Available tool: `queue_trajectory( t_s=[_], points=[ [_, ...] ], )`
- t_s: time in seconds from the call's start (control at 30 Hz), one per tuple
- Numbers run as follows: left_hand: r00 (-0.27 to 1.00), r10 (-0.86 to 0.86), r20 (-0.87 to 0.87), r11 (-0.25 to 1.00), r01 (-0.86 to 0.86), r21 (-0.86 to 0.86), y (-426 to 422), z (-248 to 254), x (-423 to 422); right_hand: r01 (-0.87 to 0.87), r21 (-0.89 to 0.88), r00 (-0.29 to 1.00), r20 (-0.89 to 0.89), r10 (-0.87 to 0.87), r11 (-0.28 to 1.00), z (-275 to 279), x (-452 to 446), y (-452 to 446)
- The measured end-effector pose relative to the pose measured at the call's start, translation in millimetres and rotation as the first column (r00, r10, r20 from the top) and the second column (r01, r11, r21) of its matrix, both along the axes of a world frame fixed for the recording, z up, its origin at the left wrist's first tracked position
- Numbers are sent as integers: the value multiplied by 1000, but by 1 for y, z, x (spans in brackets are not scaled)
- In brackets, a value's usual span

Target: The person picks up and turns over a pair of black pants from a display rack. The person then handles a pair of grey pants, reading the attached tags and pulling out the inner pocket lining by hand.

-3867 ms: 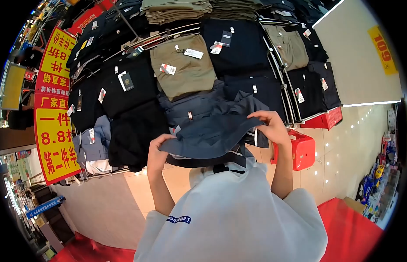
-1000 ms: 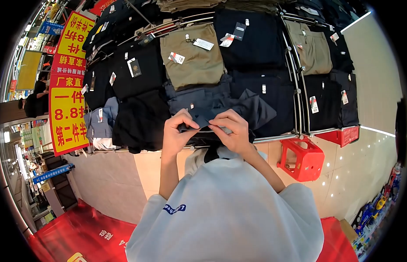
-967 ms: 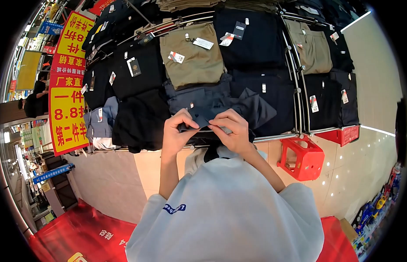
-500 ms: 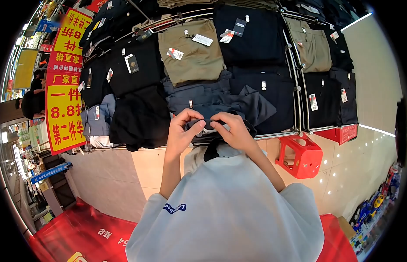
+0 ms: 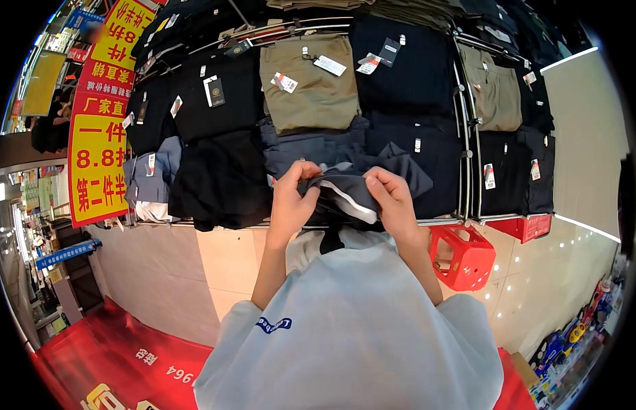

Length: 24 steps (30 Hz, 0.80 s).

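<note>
Dark grey-blue trousers (image 5: 342, 188) are held by the waistband close to my body, with a white strip showing along the inside edge. My left hand (image 5: 295, 198) pinches the band on one side, and my right hand (image 5: 392, 195) pinches it on the other. Between the two hands the band hangs open. The rest of the garment lies over the front of the rack, partly on folded grey-blue trousers (image 5: 297, 145). Just beyond sit folded khaki trousers (image 5: 308, 102) with tags.
Black trousers (image 5: 219, 181) lie left on the rack, navy ones (image 5: 400, 75) right. A metal rail (image 5: 463, 123) divides the rack. A red stool (image 5: 461, 258) stands on the floor at right. Yellow-and-red signs (image 5: 99, 147) line the left; a person (image 5: 51, 130) is beyond.
My hands were close together at the band half a second ago and have since moved apart, my right hand farther right. The white inner strip has come into view between them.
</note>
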<state>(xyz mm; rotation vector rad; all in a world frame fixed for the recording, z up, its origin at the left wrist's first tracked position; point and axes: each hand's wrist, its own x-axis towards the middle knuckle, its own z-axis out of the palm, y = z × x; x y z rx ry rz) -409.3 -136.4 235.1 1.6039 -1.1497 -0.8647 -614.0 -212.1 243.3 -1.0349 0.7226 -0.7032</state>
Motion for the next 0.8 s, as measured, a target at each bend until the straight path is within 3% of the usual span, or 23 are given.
queue_trajectory(
  t_s=[0.07, 0.1, 0.2, 0.37, 0.47, 0.5, 0.53, 0.67, 0.73, 0.8],
  points=[
    [997, 43, -59, 998, -41, 38, 1, 0, -4, 68, 81, 996, 46, -72, 994, 3, 0, -1],
    [994, 65, -87, 996, -60, 60, 2, -1, -4, 106, 207, 983, 124, -134, 973, 4, 1, -2],
    [939, 10, -343, 986, 48, 160, 5, -4, 0, 145, 407, 955, 182, -235, 902, 0, -2, -11],
    [876, -46, -481, 978, 138, 157, 7, 7, 2, 213, 391, 951, 127, -282, 895, -13, -9, -22],
    [875, -53, -482, 981, 136, 139, 8, 11, 3, 167, 220, 984, 31, -178, 961, -10, -11, -26],
    [868, -56, -493, 983, 135, 126, 7, 11, 2, 48, 69, 989, -142, -38, 996, -4, -18, -29],
    [861, -60, -505, 984, 135, 113, 8, 9, 1, -22, -2, 980, -198, 21, 1000, -2, -18, -31],
    [866, -91, -491, 984, 155, 92, 7, 9, -3, -193, -231, 952, -281, 124, 954, 0, -8, -27],
    [867, -150, -475, 979, 197, 51, 6, 8, -4, -154, -417, 981, -169, 90, 896, 1, 0, -23],
    [884, -177, -432, 971, 228, 70, 6, 10, -7, -181, -373, 977, -178, 122, 910, 7, 5, -22]
  ],
)
